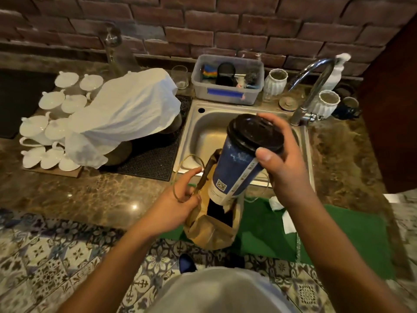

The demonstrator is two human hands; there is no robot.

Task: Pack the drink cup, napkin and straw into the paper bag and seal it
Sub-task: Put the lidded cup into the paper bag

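While the left hand [180, 197] pinches the bag [209, 231] mouth open by its rim and handle, the right hand [282, 170] grips the cup [239, 163] near its lid, tilted, base just entering so it slides in. Napkin [276, 203] lies right of that hand.

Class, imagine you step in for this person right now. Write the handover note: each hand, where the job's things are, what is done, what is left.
Left hand: grips the paper bag by its rim and handle, holding the mouth open.
Right hand: holds the drink cup, lid on, tilted, its base just entering the bag.
Napkin: white paper on the green mat, right of the bag. Straw: not visible.
Done: bag opened.
Left: lower cup, add napkin and straw, seal.
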